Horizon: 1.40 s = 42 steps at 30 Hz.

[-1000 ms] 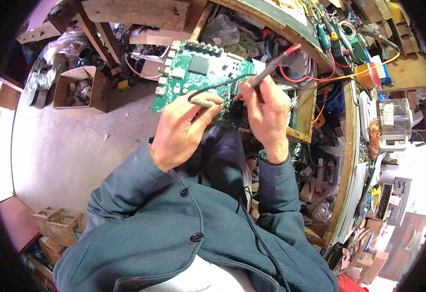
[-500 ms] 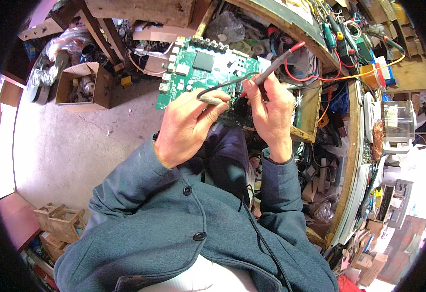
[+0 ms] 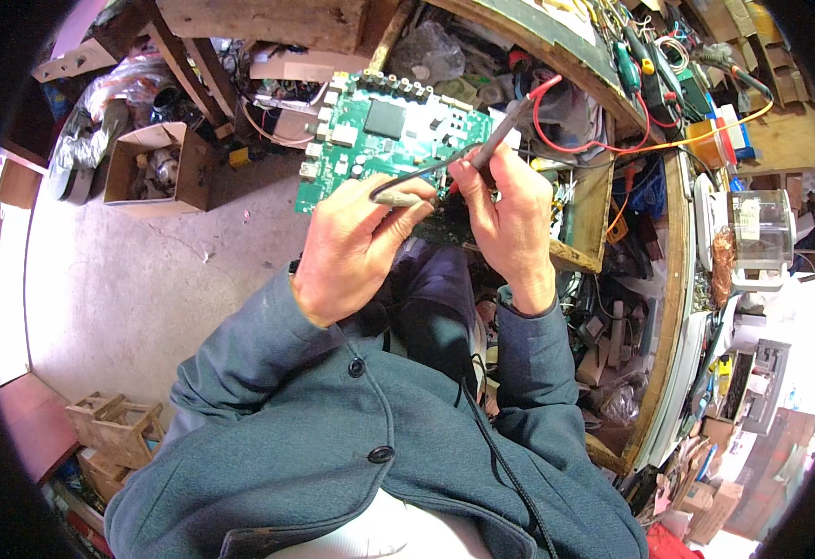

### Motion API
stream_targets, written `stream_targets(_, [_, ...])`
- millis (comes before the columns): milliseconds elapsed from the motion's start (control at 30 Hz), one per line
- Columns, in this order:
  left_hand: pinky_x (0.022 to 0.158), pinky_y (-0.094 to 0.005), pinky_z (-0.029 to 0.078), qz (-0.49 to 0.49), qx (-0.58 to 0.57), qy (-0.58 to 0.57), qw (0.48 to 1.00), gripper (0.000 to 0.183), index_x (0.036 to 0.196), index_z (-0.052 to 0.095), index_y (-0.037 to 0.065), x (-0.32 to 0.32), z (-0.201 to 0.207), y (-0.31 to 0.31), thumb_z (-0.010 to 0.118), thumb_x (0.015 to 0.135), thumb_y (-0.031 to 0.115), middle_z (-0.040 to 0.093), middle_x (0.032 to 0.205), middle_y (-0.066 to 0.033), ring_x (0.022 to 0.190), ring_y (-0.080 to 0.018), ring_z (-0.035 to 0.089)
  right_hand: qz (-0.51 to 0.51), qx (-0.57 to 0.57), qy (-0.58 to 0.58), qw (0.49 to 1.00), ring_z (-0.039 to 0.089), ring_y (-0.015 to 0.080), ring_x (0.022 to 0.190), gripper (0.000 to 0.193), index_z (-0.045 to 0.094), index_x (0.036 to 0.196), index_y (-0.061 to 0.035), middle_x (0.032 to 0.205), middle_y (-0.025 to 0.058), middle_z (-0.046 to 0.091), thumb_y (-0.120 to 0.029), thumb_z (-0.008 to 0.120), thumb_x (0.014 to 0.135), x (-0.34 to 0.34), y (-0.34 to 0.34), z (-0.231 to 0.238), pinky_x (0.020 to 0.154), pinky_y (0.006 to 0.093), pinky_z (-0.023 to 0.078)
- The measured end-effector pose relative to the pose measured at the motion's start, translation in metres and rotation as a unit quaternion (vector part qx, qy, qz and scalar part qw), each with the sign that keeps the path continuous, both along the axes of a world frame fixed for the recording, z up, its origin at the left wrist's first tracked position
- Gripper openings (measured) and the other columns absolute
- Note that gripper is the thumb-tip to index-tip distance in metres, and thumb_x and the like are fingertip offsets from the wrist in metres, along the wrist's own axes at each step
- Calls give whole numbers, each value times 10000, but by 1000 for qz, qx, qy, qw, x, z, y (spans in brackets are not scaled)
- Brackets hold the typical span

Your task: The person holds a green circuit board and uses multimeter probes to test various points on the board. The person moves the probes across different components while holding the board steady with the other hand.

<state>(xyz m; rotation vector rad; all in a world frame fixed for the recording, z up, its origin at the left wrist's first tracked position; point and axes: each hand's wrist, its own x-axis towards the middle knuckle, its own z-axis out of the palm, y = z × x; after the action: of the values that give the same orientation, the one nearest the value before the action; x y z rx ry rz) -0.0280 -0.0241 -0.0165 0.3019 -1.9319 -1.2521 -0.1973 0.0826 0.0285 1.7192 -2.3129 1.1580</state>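
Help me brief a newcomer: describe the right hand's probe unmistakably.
Find the green rectangular circuit board. At its lower right, the bare right hand holds a grey pen-shaped probe. Its red cable distinguishes it from the grey black-cabled probe in the left hand.

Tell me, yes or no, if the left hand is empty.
No: the left hand pinches a grey probe with a black lead.

My jacket point(image 3: 305, 466) is of matt cloth, my probes point(image 3: 512, 125) look like smooth plastic, and the circuit board point(image 3: 403, 149) is glossy.
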Motion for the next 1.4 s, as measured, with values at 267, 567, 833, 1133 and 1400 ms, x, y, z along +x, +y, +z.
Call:
stream_targets(267, [808,-380,545,-6,11,3,1000,130,1042,745,40,-1,-1,1,787,923,73,773,1072,-101,900,-303,712,-5,4,-2,1000,707,233,696,174,662,1025,10,804,121,705,-145,742,1009,1,0,1,657,337,537])
stream_targets(567, [852,-377,549,-7,-84,-66,994,207,1159,760,40,7,13,1,755,952,38,784,1093,-114,962,-293,727,4,-23,33,999,663,353,674,205,658,1045,-29,785,144,637,-176,773,960,-3,1,-6,602,423,525])
stream_targets(833, [776,-398,519,3,-62,-25,998,224,1129,751,35,4,10,3,786,908,33,743,988,-128,861,-327,671,0,-18,10,1000,716,340,748,131,658,982,-16,846,151,702,-104,754,966,0,0,-5,667,417,552])
stream_targets(1133, [786,-346,529,-8,-65,-42,997,208,1167,747,19,7,10,1,746,959,29,754,1027,-120,886,-265,681,0,-26,20,999,717,341,745,139,649,996,-25,848,139,695,-105,755,954,1,0,-5,663,401,560])
stream_targets(1400, [785,-385,516,-4,-56,-14,998,239,1153,743,26,4,6,2,773,916,15,752,1027,-125,878,-311,679,4,-21,69,997,691,369,722,171,632,960,-34,821,160,663,-137,769,945,3,-3,0,636,422,547])
